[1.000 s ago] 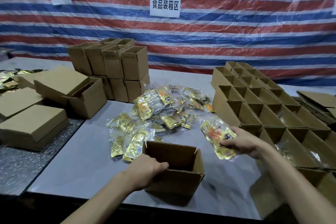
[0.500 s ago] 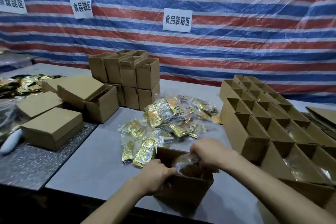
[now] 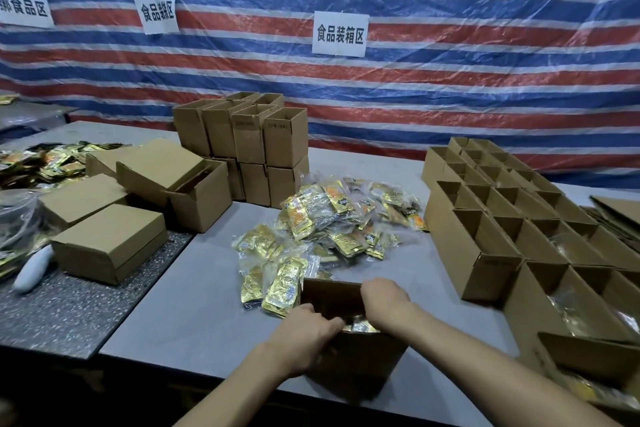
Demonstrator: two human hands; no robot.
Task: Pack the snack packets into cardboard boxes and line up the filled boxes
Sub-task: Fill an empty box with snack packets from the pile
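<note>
Steadies box (image 3: 360,360) with left hand (image 3: 304,336) curled over its rim; sinks right hand (image 3: 384,302) inside, likely seating packets (image 3: 360,326), grip hidden from view.

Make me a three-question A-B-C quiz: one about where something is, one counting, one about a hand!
1. Where is the packet pile? A on the floor; B on the table, just beyond the box; C on a chair.
2. How many white signs hang on the tarp? A one; B five; C three.
3. What is the left hand doing? A gripping the box's rim; B waving; C holding a sign.

Answers: 1 B, the pile lies right behind the box. 2 C, three signs show. 3 A, it curls over the near rim.
</note>
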